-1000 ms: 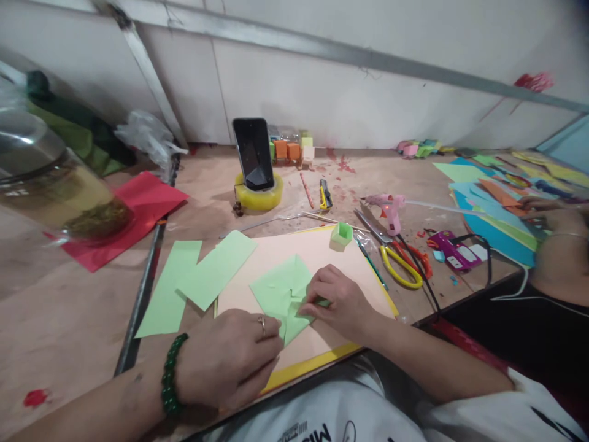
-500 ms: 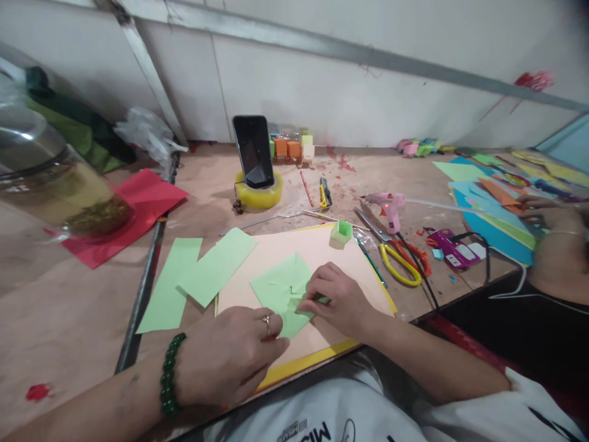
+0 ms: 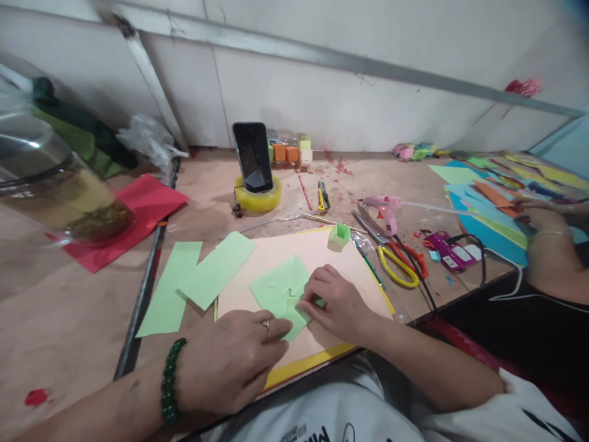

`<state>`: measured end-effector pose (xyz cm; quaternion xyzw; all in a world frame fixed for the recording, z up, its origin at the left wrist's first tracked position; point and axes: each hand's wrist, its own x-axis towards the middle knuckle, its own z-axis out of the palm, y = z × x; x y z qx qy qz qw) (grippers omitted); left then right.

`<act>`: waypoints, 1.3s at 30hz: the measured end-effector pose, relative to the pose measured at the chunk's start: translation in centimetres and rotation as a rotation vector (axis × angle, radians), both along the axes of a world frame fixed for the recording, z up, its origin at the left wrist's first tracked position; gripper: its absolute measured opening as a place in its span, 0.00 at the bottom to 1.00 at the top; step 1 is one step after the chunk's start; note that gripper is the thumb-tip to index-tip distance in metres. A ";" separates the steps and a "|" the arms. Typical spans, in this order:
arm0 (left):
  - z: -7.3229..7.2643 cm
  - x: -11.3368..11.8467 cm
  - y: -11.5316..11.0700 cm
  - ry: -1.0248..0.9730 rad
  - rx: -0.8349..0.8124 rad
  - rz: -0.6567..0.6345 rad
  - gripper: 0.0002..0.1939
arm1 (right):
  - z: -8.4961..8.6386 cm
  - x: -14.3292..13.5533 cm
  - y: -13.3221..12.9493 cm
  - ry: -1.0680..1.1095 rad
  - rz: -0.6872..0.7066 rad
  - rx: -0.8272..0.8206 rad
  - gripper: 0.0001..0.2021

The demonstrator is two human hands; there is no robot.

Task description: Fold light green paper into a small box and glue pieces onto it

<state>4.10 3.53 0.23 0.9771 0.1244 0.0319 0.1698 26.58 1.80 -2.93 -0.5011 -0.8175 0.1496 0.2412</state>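
Two hands meet on the peach board (image 3: 322, 248): your left hand (image 3: 230, 362) lies half curled, pressing the folded green paper (image 3: 278, 288) at mid-board, and your right hand (image 3: 335, 301) pinches its right flap. Press creases flat, edges aligned. Your fingers hide the fold itself; behind the board, the small green paper box (image 3: 339, 234) stays indistinct.

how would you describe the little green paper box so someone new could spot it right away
Start at the peach board in front of the person, where both hands fold a green sheet. At its far right corner, just left of the yellow-handled scissors, sits the small green paper box. Unlike the flat green strips to the left, it stands up as an open-topped cube.
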 end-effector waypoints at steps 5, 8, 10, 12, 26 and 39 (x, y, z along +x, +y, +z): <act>0.1 0.1 0.1 0.025 -0.028 -0.024 0.05 | -0.2 0.0 0.0 -0.002 -0.002 0.027 0.08; 0.2 0.2 0.0 0.011 -0.037 -0.017 0.07 | -0.4 -0.1 0.0 -0.026 -0.024 0.045 0.07; 0.2 0.2 0.0 0.013 -0.031 -0.016 0.09 | -0.6 -0.1 0.0 -0.040 -0.045 0.061 0.07; 0.2 0.3 0.0 0.025 -0.021 -0.019 0.09 | -0.7 -0.2 0.0 -0.051 -0.061 0.082 0.08; -0.1 0.7 -0.5 0.013 0.088 0.001 0.16 | -0.9 0.0 0.0 -0.078 -0.059 0.145 0.08; -0.4 0.5 -0.4 0.001 0.068 0.016 0.19 | 0.0 1.5 -0.7 -0.086 -0.132 0.001 0.26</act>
